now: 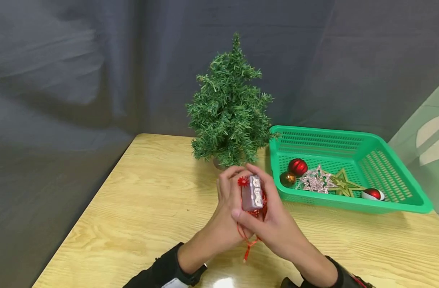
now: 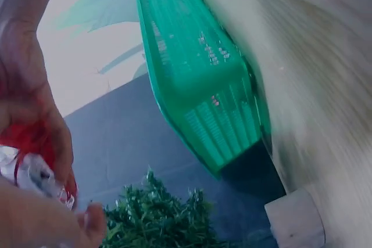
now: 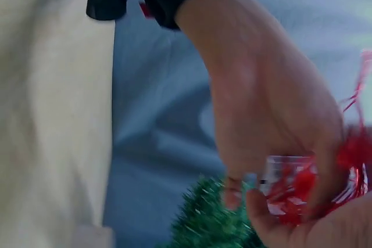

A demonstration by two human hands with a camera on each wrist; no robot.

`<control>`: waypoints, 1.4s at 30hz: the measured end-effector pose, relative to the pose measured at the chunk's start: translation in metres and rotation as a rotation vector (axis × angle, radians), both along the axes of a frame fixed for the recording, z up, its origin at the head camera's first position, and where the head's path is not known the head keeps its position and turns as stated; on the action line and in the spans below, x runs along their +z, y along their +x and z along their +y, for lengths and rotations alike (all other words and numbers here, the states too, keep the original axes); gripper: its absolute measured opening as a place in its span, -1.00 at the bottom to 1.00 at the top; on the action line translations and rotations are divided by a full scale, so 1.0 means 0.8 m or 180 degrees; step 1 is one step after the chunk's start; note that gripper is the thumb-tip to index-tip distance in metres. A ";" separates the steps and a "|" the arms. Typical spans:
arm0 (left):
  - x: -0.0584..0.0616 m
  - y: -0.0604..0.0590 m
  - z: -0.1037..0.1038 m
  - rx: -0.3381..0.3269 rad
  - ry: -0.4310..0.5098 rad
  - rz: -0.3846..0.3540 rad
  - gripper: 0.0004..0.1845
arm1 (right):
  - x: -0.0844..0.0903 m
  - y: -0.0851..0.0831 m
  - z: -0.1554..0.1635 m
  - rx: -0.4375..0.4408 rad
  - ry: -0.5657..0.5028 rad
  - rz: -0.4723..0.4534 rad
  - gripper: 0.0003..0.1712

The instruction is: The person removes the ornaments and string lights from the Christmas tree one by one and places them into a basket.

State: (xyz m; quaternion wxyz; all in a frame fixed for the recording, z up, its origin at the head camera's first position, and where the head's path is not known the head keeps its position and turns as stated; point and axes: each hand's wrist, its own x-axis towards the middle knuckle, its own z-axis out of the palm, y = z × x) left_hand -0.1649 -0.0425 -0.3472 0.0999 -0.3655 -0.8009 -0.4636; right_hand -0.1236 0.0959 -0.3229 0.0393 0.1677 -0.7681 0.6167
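Note:
Close in front of a small green artificial Christmas tree (image 1: 231,108), both hands come together around one small box. The box (image 1: 253,196) has greyish sides, a face with white raised shapes, and red strands around it; in the right wrist view clear plastic and red material show. My right hand (image 1: 278,224) grips its right side, with the thumb across the near end. The left hand (image 1: 223,218) cups it from the left and below, fingers partly hidden. Red cord (image 1: 248,250) hangs from between the hands, and a red tinsel tuft (image 1: 243,181) shows at the box's far left.
A green plastic basket (image 1: 349,205) stands right of the tree. Inside lie a red ball (image 1: 297,167), a bronze ball (image 1: 287,179), a silvery pink star (image 1: 316,180), a gold-green star (image 1: 343,184) and a red-and-white ball (image 1: 373,195). A grey curtain (image 1: 161,72) hangs behind the wooden table (image 1: 133,208).

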 end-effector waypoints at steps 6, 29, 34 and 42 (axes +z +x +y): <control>0.007 0.000 -0.009 -0.0219 -0.0099 -0.0362 0.28 | 0.006 -0.011 0.009 -0.0243 0.0274 0.0542 -0.20; -0.027 -0.022 -0.040 -0.0678 -0.3395 -0.0506 -0.22 | -0.011 -0.115 0.185 -0.0792 0.3112 0.0141 -0.13; -0.035 -0.022 -0.042 -0.0577 -0.3540 -0.0327 -0.22 | -0.020 -0.119 0.197 -0.0714 0.3327 -0.0067 -0.16; -0.047 -0.024 -0.041 -0.0552 -0.3686 -0.0207 -0.26 | -0.018 -0.116 0.199 -0.0299 0.3548 -0.0281 -0.42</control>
